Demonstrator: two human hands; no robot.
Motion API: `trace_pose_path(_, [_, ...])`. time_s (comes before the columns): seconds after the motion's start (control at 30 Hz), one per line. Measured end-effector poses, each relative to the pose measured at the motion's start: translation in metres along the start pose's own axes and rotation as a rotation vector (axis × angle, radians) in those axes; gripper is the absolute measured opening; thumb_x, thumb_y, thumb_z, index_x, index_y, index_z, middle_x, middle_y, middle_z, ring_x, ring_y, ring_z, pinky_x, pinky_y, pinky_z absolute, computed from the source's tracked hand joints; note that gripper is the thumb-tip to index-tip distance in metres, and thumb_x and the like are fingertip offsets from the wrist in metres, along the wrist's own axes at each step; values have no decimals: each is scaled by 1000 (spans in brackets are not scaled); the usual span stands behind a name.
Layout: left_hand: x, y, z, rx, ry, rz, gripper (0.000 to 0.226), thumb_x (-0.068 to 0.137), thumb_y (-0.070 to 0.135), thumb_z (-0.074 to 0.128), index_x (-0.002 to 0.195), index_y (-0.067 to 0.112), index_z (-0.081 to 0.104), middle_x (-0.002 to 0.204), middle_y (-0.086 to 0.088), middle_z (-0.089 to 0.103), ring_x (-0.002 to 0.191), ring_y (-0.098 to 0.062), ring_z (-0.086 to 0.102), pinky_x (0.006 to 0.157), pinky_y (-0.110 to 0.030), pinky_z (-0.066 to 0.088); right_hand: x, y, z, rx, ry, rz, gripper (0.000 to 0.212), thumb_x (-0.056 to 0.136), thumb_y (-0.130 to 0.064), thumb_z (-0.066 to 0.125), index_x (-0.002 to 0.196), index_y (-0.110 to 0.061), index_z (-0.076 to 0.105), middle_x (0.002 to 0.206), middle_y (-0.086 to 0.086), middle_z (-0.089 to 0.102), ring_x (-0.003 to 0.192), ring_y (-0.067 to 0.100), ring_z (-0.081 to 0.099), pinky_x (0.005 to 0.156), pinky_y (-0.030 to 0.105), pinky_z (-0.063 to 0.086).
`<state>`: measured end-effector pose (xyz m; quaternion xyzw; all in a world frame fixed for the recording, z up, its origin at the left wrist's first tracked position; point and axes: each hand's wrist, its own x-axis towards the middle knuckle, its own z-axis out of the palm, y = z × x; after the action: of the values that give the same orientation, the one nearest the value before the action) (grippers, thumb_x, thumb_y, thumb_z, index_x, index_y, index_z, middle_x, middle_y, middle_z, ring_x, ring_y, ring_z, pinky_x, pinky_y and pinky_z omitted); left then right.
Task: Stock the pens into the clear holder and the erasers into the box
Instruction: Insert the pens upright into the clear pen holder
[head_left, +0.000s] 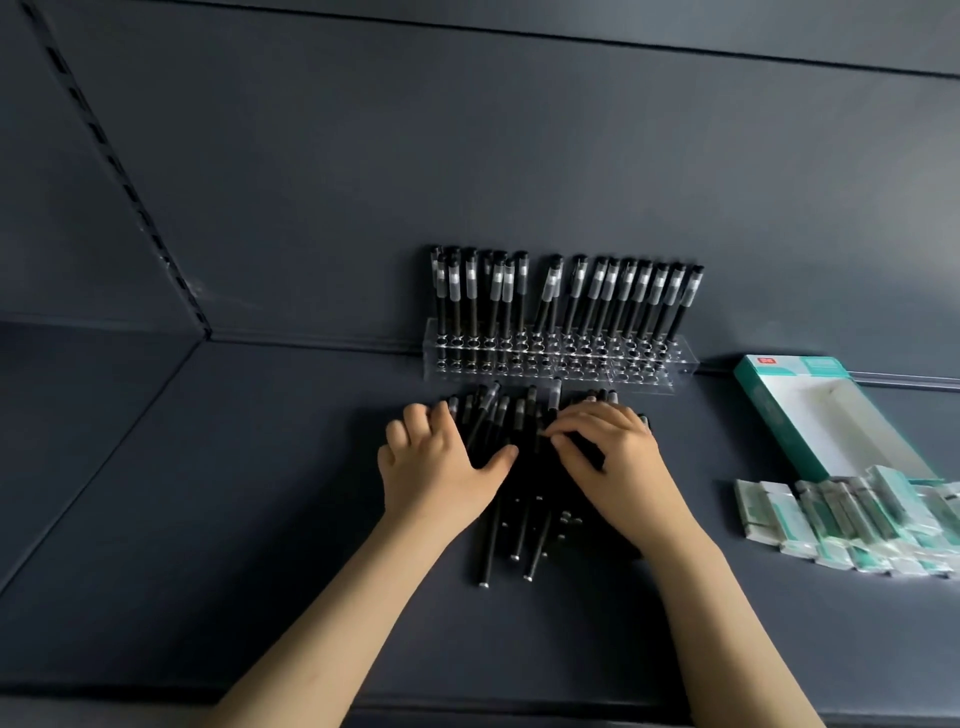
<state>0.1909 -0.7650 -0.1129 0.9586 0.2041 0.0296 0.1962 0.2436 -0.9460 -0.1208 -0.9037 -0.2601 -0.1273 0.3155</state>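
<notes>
A pile of loose black pens (519, 519) lies on the dark shelf in front of the clear holder (558, 361). Several pens (571, 296) stand upright in the holder's back rows; its front holes are bare. My left hand (441, 462) rests on the pile's left side, fingers bent over the pens. My right hand (608, 457) lies on the pile's right side, its fingers curled around some pens. At the right, an open white and green box (821, 415) lies flat, with several wrapped erasers (852, 525) heaped just in front of it.
The dark shelf (234, 519) has a back wall right behind the holder and a side wall at the left. Its front edge runs along the bottom of the view.
</notes>
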Motion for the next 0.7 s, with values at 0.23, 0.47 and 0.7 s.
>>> trace_pose_path(0.23, [-3,-2,0,60,10,-21,83,87,71,43,146,13,28,140,-5,30,126,-28,30,103,-38,29,-4,6,1,69,6,68,14,91,-18,67,101,-24,74,110,-10,65,106,11,54,99,17,30])
trace_pose_path(0.47, [-10,-11,-3,152,35,-24,81,90,70,37,146,12,31,141,-7,32,124,-28,34,101,-37,32,-5,8,2,83,1,78,16,92,-18,65,104,-24,73,112,-9,65,110,16,55,103,35,39])
trace_pose_path(0.7, [-11,-15,8,257,214,68,58,68,53,78,80,-1,60,79,-17,57,71,-36,57,55,-38,49,-6,7,1,97,-3,75,16,92,-19,64,104,-25,73,112,-10,66,112,18,56,103,41,40])
